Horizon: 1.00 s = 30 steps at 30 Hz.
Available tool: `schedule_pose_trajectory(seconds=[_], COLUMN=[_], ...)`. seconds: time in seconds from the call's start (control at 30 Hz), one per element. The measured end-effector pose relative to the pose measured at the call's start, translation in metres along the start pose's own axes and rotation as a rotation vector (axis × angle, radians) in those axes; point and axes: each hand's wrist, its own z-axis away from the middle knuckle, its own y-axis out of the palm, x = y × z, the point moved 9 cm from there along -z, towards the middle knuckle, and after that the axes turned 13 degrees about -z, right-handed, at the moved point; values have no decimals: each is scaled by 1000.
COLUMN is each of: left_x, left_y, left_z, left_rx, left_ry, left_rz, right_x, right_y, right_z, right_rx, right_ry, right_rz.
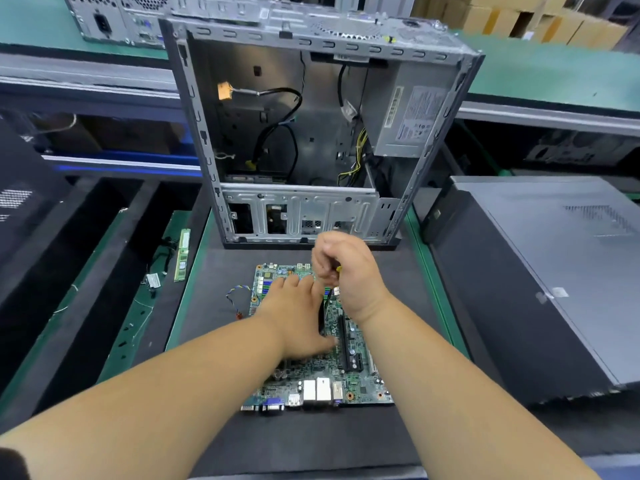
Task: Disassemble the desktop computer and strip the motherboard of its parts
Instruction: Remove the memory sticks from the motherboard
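Note:
A green motherboard point(329, 379) lies flat on the dark mat in front of me, its port row toward me. My left hand point(294, 313) lies palm down on the board's middle with fingers straight, covering what is under it. My right hand point(346, 271) hovers above the board's far right part, fingers curled round a screwdriver point(325, 311) with a yellow-and-black handle whose dark shaft points down at the board. Behind the board stands the open grey computer case point(304, 140), with loose cables and a power supply point(412, 123) inside.
A green memory stick point(182, 255) and small cables lie on the mat strip at the left. A fan cable point(239, 296) curls off the board's left edge. Closed dark computer cases stand at the right point(540, 282) and far left. Another case back sits at the top left.

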Motion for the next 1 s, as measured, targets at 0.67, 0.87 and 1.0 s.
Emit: schedule_pose_trajectory(seconds=[0.67,0.87,1.0], left_x=[0,1,1], left_y=[1,0,0], left_z=[-6,-6,-6], left_rx=[75,92,98], left_ry=[29,28,35], left_rz=[-18,-16,-23], right_x=[-11,-12,-12], right_y=[-14,-20,-33], right_z=[-19,-11,1], right_rx=[-85,-115,-242], right_ry=[119,102,10], right_rz=[-197,-120,-97])
